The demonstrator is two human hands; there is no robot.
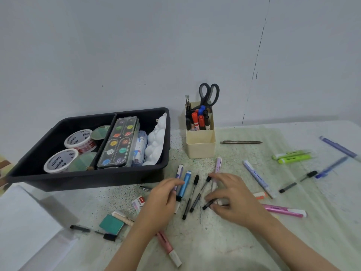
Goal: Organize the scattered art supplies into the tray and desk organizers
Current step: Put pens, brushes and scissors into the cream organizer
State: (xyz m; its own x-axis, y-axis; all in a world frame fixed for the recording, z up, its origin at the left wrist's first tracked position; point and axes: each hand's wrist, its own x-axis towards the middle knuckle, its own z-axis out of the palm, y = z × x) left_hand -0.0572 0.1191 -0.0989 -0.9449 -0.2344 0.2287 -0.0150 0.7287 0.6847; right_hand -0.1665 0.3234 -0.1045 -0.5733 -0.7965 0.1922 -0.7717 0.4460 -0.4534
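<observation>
- Pale green, speckled tabletop (220,243) set against a plain grey wall, seen from above.
- Left hand (160,200): fingers curled at the lower end of a blue marker (185,182) and over a lilac pen (180,171). Whether it grips either cannot be told.
- Right hand (237,198): thumb and a fingertip pinch a short black pen (208,204), with the other fingers spread above it. The two hands lie near each other but apart.
- Between the hands: two black fineliners (193,192) flat on the tabletop, caps pointing away from the person.
- Near the forearms: a green block (111,224), a pink pen (166,242) and a pink marker (283,210).
- Further right, scattered: a lilac marker (257,178), two green highlighters (293,156) and blurred blue pens (332,167).
- Behind the hands: a cream desk organizer (200,146), upright, holding red, blue and black markers (197,120) and scissors (209,94) with handles up. A grey pen (241,142) lies just to its right.
- Left rear: a black tray (88,179) containing two tape rolls (80,139), a watercolour set (119,141) and a white palette (156,141).
</observation>
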